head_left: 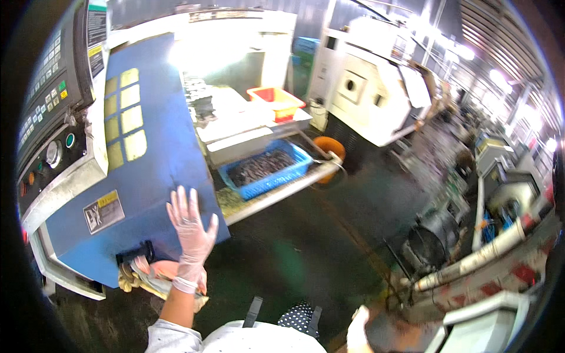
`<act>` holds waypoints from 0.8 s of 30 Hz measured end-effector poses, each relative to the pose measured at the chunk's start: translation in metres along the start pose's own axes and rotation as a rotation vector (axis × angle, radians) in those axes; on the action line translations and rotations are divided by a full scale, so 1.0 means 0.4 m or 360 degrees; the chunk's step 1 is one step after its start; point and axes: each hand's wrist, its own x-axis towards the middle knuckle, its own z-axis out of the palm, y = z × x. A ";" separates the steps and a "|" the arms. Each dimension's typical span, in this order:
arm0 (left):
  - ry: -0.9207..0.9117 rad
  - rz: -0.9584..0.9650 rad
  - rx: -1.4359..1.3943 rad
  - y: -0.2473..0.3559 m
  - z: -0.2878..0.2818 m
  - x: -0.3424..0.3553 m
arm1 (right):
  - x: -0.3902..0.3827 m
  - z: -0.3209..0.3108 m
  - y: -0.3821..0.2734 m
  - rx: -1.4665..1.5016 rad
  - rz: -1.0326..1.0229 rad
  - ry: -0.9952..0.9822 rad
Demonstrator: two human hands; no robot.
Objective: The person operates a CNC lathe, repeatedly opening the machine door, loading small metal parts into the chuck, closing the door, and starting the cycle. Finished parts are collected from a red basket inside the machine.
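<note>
One flat left hand [193, 228], perhaps against door [162, 144]

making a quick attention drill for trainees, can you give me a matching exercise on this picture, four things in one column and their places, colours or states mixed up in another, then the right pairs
Column one
1. left hand
2. right hand
3. basket
4. bucket

Column two
A. orange
B. at the picture's lower edge
C. blue, holding small dark pieces
D. spread over the blue door

Pairs: 1-D, 2-B, 3-C, 4-A
</note>
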 end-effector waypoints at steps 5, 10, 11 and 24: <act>0.0040 -0.0316 0.0416 0.017 0.077 0.000 | 0.242 0.548 -0.308 -0.0244 -0.1003 -0.0727; 0.0141 -0.0519 0.0692 0.054 0.106 -0.009 | 0.083 1.080 -0.514 -0.0430 -0.1721 -0.1811; 0.0163 -0.0673 0.0783 0.074 0.099 0.007 | 0.015 1.183 -0.511 -0.0375 -0.1743 -0.2132; 0.0458 -0.0939 0.1099 0.140 0.127 -0.016 | -0.589 1.949 -0.130 -0.0443 -0.0776 -0.2667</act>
